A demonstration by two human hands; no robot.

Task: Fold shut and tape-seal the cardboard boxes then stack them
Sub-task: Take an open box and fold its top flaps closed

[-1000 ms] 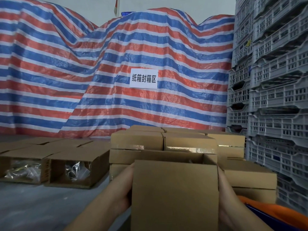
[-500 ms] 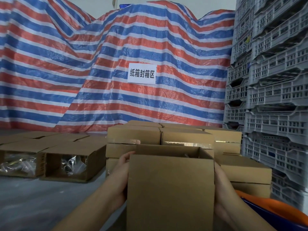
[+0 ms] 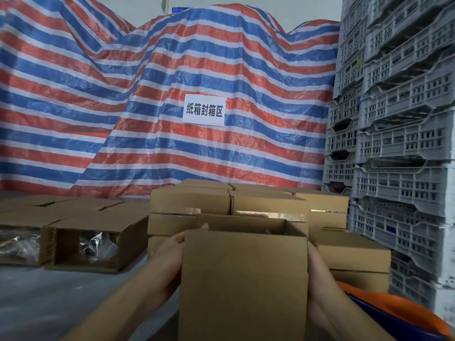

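Both hands clamp the open box between them: my left hand [image 3: 170,262] wraps its side wall with the fingertips curled over the top edge, and my right hand [image 3: 317,286] presses flat against the opposite wall, though its fingers are hidden behind the cardboard and I cannot tell how they lie. That open box [image 3: 243,286] sits directly in front of me, its near flap standing upright and its mouth unsealed; I judge this two-sided hold is there to steady it square before the flaps get folded down. Just behind the open box rises the sealed stack [image 3: 229,205], taped cartons two layers high, presumably where this one ends up. Left of the open box, unsealed cartons [image 3: 98,242] lie on their sides showing plastic-wrapped contents. All rest on a grey table [image 3: 49,299]. Behind the sealed stack hangs a striped tarp [image 3: 147,107] with a white sign [image 3: 203,110]; right of the open box tower grey plastic crates [image 3: 398,143].
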